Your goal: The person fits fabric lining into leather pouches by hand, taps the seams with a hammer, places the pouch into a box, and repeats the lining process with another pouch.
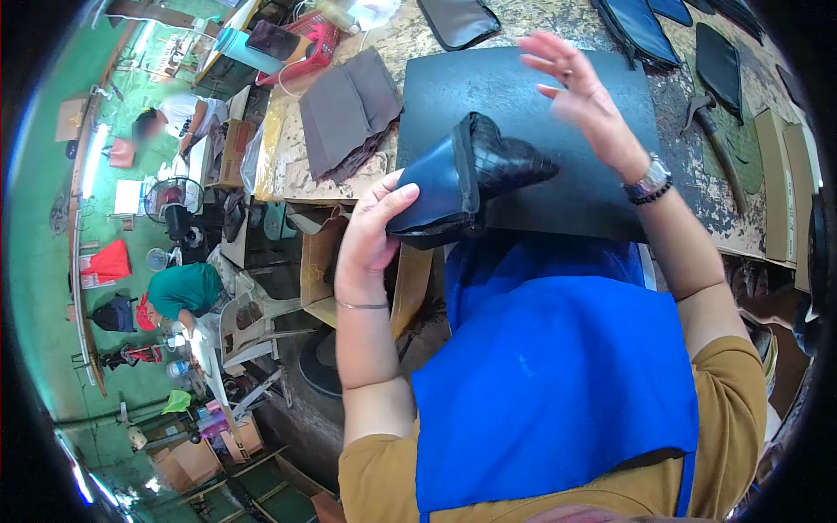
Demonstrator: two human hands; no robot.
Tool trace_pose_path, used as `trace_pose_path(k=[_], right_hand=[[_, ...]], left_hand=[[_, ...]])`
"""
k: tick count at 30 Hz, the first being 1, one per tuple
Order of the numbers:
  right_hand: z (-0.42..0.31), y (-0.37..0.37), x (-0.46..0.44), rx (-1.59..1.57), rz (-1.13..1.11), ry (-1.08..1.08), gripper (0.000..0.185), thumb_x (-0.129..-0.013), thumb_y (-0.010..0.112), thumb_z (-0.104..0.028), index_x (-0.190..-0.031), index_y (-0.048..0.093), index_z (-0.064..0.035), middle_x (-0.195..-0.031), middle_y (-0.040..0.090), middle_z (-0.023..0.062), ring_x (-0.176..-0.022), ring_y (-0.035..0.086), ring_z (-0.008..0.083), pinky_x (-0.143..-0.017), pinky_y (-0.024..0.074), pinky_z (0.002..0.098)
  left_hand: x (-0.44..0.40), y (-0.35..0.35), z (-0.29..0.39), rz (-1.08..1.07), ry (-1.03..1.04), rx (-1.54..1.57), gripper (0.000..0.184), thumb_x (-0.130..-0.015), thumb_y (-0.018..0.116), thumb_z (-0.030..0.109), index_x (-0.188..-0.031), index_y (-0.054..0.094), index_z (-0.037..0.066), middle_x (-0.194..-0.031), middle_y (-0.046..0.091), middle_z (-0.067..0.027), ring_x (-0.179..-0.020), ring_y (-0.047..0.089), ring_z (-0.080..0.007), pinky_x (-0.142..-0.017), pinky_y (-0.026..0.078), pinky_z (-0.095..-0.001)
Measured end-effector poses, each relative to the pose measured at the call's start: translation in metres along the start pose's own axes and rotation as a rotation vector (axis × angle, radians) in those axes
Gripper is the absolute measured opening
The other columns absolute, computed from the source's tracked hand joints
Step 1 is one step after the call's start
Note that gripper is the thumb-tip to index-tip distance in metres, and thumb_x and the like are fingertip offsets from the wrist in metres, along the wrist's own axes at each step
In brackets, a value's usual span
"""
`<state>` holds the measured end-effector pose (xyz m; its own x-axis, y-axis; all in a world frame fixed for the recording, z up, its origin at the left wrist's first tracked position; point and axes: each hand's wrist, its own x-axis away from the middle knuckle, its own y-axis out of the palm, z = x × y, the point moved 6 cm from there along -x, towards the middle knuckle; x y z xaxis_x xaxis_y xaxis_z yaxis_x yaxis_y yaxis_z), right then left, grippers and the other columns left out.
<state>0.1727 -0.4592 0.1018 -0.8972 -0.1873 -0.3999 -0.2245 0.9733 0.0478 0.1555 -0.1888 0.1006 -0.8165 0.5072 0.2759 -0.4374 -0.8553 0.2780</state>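
Observation:
My left hand (pixel 379 213) is closed on a black leather piece (pixel 427 187) shaped like a pouch, the thumb pressed on its smooth outer face. A dark band or seam runs around its edge, and a crocodile-patterned part (pixel 506 166) sticks out to the right. Whether it is a finished pouch I cannot tell. Raised over the black work board (pixel 567 200), apart from the piece, my right hand (pixel 580 96) has its fingers spread and holds nothing. It is slightly blurred.
Dark fabric sheets (pixel 349 113) lie stacked on the worn table (pixel 288 179). A hammer (pixel 719 152) and several dark zippered cases (pixel 641 35) lie at the right and back. A red basket (pixel 318 44) stands back left. Two other people work at the left.

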Motion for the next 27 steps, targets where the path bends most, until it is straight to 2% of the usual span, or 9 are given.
trace_pose_path(k=[3,5,9,11,13,15,17,21,27], right_hand=[[-0.051,0.057,0.001,0.464,-0.558,-0.349,0.071,-0.072,0.064,-0.010,-0.141,0.049,-0.0124,-0.149,0.044,0.0151,-0.138,0.041,0.0345,-0.113,0.0341,0.0517],[-0.056,0.078,0.006,0.566,-0.659,-0.245,0.069,-0.070,0.063,-0.003,-0.137,0.053,-0.0143,-0.141,0.050,0.0197,-0.126,0.051,0.0388,-0.106,0.0423,0.0435],[-0.045,0.078,-0.007,0.624,-0.486,-0.337,0.056,-0.079,0.059,-0.002,-0.133,0.056,-0.0163,-0.137,0.054,0.0133,-0.116,0.058,0.0357,-0.095,0.0497,0.0413],[-0.047,0.068,-0.013,0.639,-0.322,-0.281,0.053,-0.080,0.056,0.000,-0.131,0.057,-0.0145,-0.129,0.058,0.0136,-0.111,0.061,0.0357,-0.090,0.0522,0.0408],[-0.036,0.056,-0.012,0.642,-0.097,-0.278,0.052,-0.079,0.056,0.001,-0.130,0.058,-0.0136,-0.125,0.060,0.0146,-0.109,0.062,0.0364,-0.089,0.0526,0.0413],[-0.031,0.051,-0.011,0.652,0.054,-0.175,0.051,-0.078,0.053,0.007,-0.126,0.059,-0.0094,-0.122,0.062,0.0162,-0.109,0.062,0.0362,-0.091,0.0515,0.0402],[-0.033,0.055,-0.013,0.630,0.010,-0.141,0.052,-0.077,0.051,0.013,-0.125,0.060,-0.0051,-0.122,0.061,0.0175,-0.113,0.061,0.0348,-0.095,0.0494,0.0372],[-0.042,0.060,-0.015,0.610,0.071,-0.308,0.034,-0.083,0.060,0.003,-0.116,0.061,-0.0060,-0.117,0.062,0.0160,-0.101,0.065,0.0352,-0.086,0.0528,0.0393],[0.002,0.062,-0.012,0.397,0.078,-0.041,0.023,-0.086,0.063,0.001,-0.109,0.061,-0.0032,-0.099,0.066,0.0169,-0.091,0.067,0.0326,-0.082,0.0527,0.0360]], left_hand=[[-0.007,0.012,0.008,-0.166,-0.112,-0.118,0.042,-0.090,0.067,0.024,-0.123,0.061,-0.002,-0.111,0.068,-0.0083,-0.098,0.065,-0.0118,-0.088,0.051,-0.0277],[-0.011,0.029,0.021,-0.265,-0.084,-0.151,0.044,-0.092,0.065,0.028,-0.123,0.062,-0.002,-0.112,0.068,-0.0092,-0.098,0.065,-0.0128,-0.085,0.051,-0.0271],[-0.020,0.010,0.002,-0.187,-0.028,0.239,0.086,-0.092,0.044,0.073,-0.136,0.051,0.000,-0.123,0.064,-0.0133,-0.107,0.065,-0.0216,-0.095,0.052,-0.0352],[-0.012,0.024,-0.002,-0.273,0.033,0.503,0.088,-0.091,0.045,0.072,-0.144,0.040,0.001,-0.137,0.053,-0.0183,-0.120,0.058,-0.0265,-0.097,0.051,-0.0380],[-0.014,0.040,-0.005,0.158,0.253,0.232,0.085,-0.090,0.058,0.060,-0.147,0.032,0.002,-0.145,0.041,-0.0196,-0.129,0.049,-0.0296,-0.100,0.049,-0.0402],[0.000,0.058,0.005,0.244,0.630,-0.415,0.091,-0.082,0.079,0.027,-0.151,0.023,0.007,-0.153,0.022,-0.0209,-0.137,0.037,-0.0360,-0.106,0.044,-0.0434],[-0.001,0.066,0.007,0.486,0.898,-0.893,0.094,-0.072,0.078,0.003,-0.151,0.027,0.012,-0.151,0.030,-0.0177,-0.135,0.041,-0.0341,-0.111,0.037,-0.0437],[-0.005,0.063,0.022,0.638,0.938,-0.951,0.065,-0.076,0.071,-0.001,-0.137,0.050,0.006,-0.145,0.039,-0.0187,-0.131,0.045,-0.0359,-0.109,0.038,-0.0427],[-0.027,0.050,0.015,0.525,0.890,-0.611,0.031,-0.085,0.061,-0.004,-0.115,0.065,0.001,-0.122,0.063,-0.0166,-0.115,0.060,-0.0308,-0.101,0.045,-0.0382]])
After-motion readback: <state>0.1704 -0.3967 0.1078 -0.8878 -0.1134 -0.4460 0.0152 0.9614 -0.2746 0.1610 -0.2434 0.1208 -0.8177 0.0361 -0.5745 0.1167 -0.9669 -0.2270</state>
